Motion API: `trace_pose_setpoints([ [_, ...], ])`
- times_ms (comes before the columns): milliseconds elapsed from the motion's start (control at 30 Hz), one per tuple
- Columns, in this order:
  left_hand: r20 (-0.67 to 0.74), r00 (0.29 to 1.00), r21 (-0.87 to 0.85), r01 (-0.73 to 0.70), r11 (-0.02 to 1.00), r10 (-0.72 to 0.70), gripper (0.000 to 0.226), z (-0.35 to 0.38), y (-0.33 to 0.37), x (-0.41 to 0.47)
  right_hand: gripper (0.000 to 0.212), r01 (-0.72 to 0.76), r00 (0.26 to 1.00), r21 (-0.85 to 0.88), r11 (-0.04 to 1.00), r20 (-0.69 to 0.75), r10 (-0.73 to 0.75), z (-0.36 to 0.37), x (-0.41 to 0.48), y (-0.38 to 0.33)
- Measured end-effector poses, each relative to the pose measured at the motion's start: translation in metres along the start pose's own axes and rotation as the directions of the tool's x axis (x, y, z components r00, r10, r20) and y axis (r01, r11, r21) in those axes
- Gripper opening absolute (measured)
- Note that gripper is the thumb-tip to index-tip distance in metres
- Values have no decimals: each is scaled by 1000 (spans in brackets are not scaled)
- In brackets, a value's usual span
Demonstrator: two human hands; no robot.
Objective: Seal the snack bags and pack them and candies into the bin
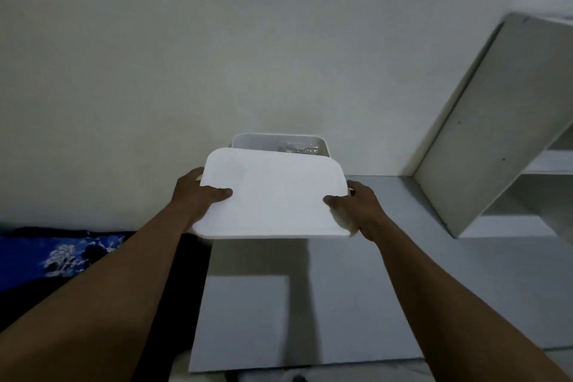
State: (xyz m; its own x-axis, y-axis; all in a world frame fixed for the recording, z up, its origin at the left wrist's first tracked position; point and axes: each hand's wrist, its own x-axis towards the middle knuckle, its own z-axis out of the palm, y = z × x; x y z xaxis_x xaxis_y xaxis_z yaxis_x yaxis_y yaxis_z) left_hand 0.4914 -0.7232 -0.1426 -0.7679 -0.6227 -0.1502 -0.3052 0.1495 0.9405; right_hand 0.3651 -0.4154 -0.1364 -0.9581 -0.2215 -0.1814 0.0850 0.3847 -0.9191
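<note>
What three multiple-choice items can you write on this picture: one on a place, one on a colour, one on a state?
1. Where is the lid?
A. Over the near part of the bin
B. Under the bin
C. Flat on the floor, far from the bin

2. What colour is the cloth at the left?
A. Red
B. Blue with a pale pattern
C. Green

3. How is the lid held?
A. By the left hand alone
B. By no hand
C. By both the left hand and the right hand

Answers:
1 A: the lid hides the bin's near part, and only the far rim and some shiny contents show behind it.
2 B: the cloth is dark blue with pale patches.
3 C: a thumb lies on top of the lid at each side edge.
</note>
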Motion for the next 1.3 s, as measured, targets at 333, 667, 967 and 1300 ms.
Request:
trace_pose_setpoints([
  [333,-31,1000,26,-5,1000,5,82,54,51,83,51,11,1000,32,999,-28,-10,-11,112,-17],
  [667,-110,992,129,80,988,-66,83,104,38,170,45,-4,999,-67,998,44,7,3,223,1],
  [967,-181,976,264,169,950,-123,85,115,24,207,92,-30,997,-144,989,71,41,33,250,19],
  [1300,-150,980,456,185,871,-130,92,122,12,214,100,-51,992,-302,952,94,83,42,257,21],
])
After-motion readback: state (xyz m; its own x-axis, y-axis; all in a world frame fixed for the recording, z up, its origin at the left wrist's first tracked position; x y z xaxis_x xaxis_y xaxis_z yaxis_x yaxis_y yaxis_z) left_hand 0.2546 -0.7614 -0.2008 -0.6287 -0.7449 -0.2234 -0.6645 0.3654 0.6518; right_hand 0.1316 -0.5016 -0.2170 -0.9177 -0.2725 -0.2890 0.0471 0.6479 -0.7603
